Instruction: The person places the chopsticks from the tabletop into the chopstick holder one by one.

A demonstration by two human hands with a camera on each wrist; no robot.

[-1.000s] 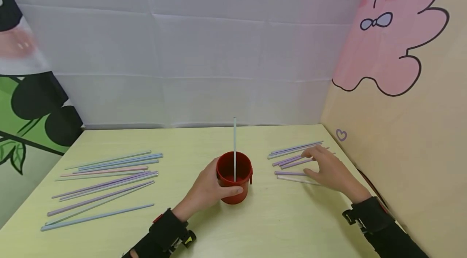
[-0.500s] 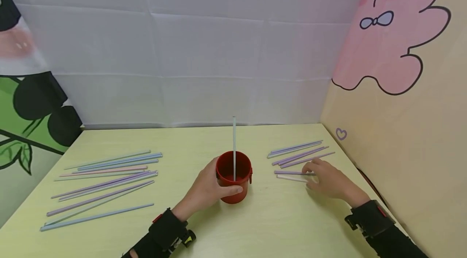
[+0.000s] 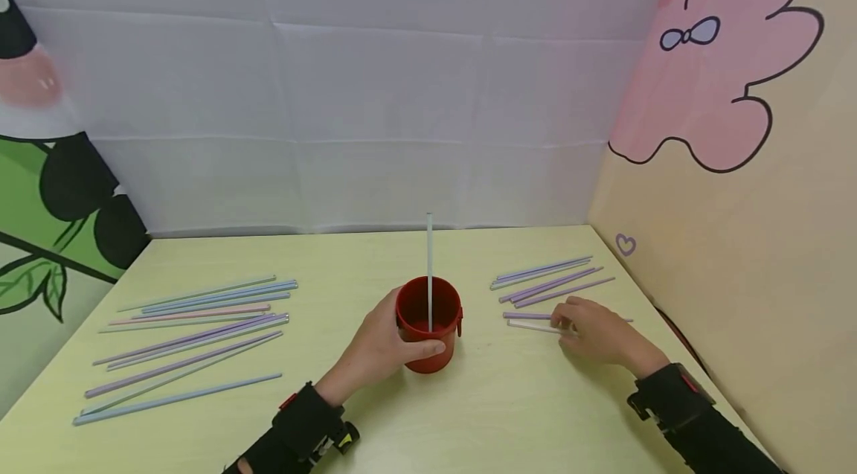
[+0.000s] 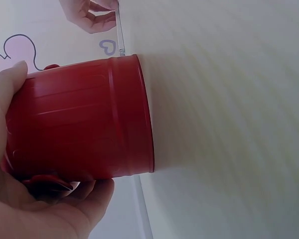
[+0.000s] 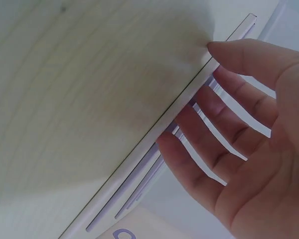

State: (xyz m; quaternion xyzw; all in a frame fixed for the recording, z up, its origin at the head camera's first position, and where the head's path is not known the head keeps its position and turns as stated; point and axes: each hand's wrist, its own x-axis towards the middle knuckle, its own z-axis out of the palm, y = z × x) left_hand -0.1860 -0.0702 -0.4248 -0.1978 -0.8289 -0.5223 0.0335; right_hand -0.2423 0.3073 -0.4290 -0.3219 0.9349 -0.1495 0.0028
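Observation:
A red cup [image 3: 447, 310], shaped like a small bucket with side lugs, stands upright on the table. My left hand [image 3: 375, 347] grips it round the side, thumb across the front. One thin pale stick [image 3: 430, 258] rises from inside the cup. On the right, my right hand [image 3: 602, 332] pinches a whitish stick [image 3: 532, 326] that lies on the tabletop. In the right wrist view the thumb is on one side of this whitish stick [image 5: 139, 149] and the fingers on the other. A purple stick [image 3: 525, 315] lies just behind it.
Several purple and bluish sticks [image 3: 552, 284] lie farther back on the right. To the left are several longer-looking blue, pink, green and purple sticks [image 3: 194, 340]. A white cloth [image 3: 382, 87] hangs behind the table [image 3: 428, 437], and a beige wall [image 3: 770, 273] borders its right side.
My right hand has come down and toward me, from above the purple sticks to the nearest whitish stick, its thumb and fingers closing round it. The left hand and cup have stayed put.

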